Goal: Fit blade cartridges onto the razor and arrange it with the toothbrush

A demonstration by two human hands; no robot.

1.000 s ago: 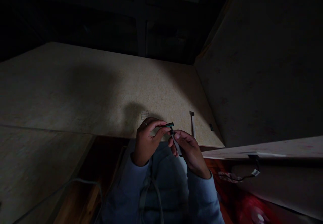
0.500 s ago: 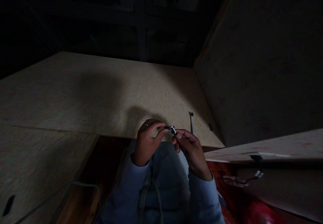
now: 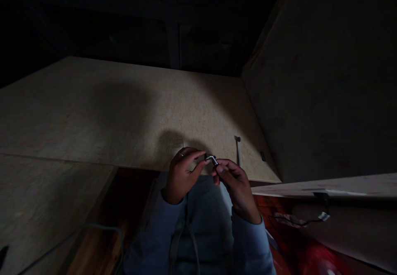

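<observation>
Over the near table edge, a small black and silver bent object is held up between my two hands; its kind I cannot make out. My right hand grips its dark lower end between thumb and fingers. My left hand, with a ring on one finger, has its thumb and forefinger tips at the dark far end, closed about it. On the table to the right lies a slim pale stick with a dark head, like a toothbrush. A small dark piece lies beyond it.
The pale table spreads ahead, with a faint clear item beyond my left hand. A dark panel stands on the right. A grey cable runs at lower left; a black cable hangs at lower right.
The silver part of the held object now shows more of its bent shape, and my left fingertips are slightly wider apart. The view has shifted a little.
</observation>
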